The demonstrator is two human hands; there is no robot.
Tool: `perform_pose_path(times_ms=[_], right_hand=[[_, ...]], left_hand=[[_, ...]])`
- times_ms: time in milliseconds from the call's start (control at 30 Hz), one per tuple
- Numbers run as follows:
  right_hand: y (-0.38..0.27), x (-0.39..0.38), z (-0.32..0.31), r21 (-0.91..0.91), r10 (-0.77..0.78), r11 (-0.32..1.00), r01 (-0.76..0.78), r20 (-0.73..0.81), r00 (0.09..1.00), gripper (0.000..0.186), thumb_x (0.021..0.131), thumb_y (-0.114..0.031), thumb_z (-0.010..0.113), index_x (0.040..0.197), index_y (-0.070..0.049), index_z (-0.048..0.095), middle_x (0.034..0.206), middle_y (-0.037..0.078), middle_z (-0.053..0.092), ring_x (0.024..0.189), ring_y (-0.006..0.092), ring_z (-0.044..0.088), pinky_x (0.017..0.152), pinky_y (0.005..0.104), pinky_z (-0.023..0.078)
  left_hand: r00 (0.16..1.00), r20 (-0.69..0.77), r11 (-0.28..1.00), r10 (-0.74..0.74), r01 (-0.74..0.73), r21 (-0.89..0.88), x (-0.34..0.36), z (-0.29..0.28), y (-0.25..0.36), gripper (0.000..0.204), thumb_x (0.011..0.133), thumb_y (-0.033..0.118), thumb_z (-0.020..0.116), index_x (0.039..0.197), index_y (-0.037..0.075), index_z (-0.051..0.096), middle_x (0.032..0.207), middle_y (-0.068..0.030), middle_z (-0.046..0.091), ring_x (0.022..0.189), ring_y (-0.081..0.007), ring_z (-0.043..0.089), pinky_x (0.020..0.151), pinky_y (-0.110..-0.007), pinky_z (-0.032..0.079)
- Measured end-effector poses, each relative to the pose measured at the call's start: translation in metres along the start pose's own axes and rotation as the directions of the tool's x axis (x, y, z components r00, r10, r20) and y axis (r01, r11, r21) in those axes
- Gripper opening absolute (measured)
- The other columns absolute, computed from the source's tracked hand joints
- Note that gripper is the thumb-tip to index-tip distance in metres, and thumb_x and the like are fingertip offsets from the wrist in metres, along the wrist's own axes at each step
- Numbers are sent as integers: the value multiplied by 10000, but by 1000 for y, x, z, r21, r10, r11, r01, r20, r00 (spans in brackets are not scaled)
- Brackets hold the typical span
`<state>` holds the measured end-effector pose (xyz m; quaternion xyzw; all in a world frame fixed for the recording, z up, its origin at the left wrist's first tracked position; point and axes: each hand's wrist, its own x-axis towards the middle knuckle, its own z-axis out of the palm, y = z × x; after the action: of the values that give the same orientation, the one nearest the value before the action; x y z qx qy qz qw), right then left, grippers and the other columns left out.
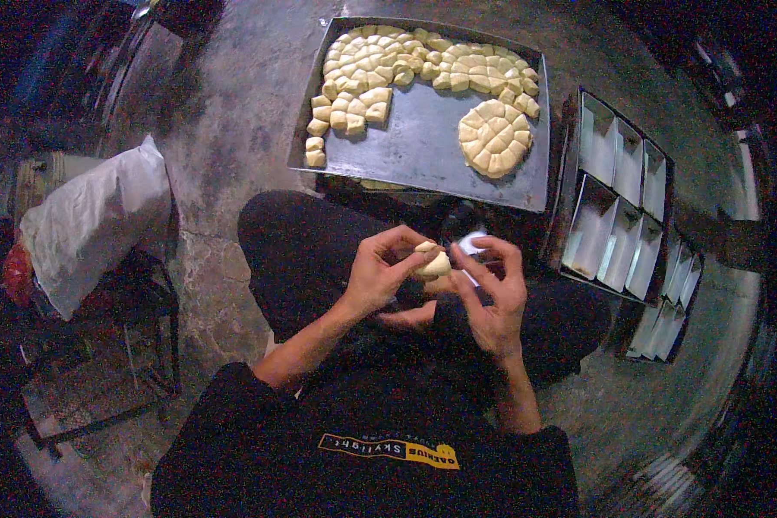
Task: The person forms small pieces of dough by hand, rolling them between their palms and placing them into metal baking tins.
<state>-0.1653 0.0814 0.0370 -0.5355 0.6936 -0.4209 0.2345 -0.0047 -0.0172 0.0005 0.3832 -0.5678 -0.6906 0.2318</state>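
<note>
My left hand [384, 272] pinches a small pale lump of dough [434, 262] between thumb and fingers, above my lap. Close beside it on the right, my right hand [496, 302] has its fingers and thumb curled in toward the dough. A bright white object [472, 244] shows around and between the right fingers; it is too blurred to name, and I cannot tell how it is gripped. Beyond my hands lies a large metal tray [406, 151] with many dough pieces [367, 56] along its far and left sides. A round of dough cut into segments [495, 138] sits at its right.
Right of the tray stands a dark-framed set of rectangular metal tins [613, 194], with a second set [667, 298] lower and farther right. At left, a white sack [104, 216] rests on a dark metal-framed stand [104, 371]. Concrete floor [242, 95] surrounds everything.
</note>
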Motion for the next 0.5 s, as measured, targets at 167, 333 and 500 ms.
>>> perform_pose_path(times_ms=[167, 333, 500], right_hand=[[10, 11, 2, -142, 0, 989, 28, 196, 981, 335, 817, -146, 715, 1146, -99, 672, 1067, 107, 645, 887, 254, 617, 820, 383, 509], [-4, 14, 2, 75, 107, 990, -123, 190, 976, 224, 845, -148, 690, 1049, -59, 671, 960, 125, 671, 838, 264, 669, 757, 365, 527], [2, 12, -3, 127, -119, 989, 81, 327, 937, 198, 817, -68, 709, 994, -5, 647, 899, 104, 686, 840, 227, 682, 742, 309, 543]], left_hand=[[978, 167, 947, -128, 171, -271, -2, 1, 5, 249, 993, 220, 520, 1059, -7, 600, 949, -65, 660, 848, -115, 650, 717, -260, 550], [916, 319, 922, -242, 320, -219, 0, -11, 6, 418, 1011, 323, 457, 1272, 15, 561, 1110, -74, 647, 947, -148, 628, 832, -310, 537], [886, 413, 892, -212, 348, -290, 0, -20, 6, 387, 971, 229, 548, 1277, -7, 548, 1136, -82, 648, 1009, -157, 625, 872, -297, 503]])
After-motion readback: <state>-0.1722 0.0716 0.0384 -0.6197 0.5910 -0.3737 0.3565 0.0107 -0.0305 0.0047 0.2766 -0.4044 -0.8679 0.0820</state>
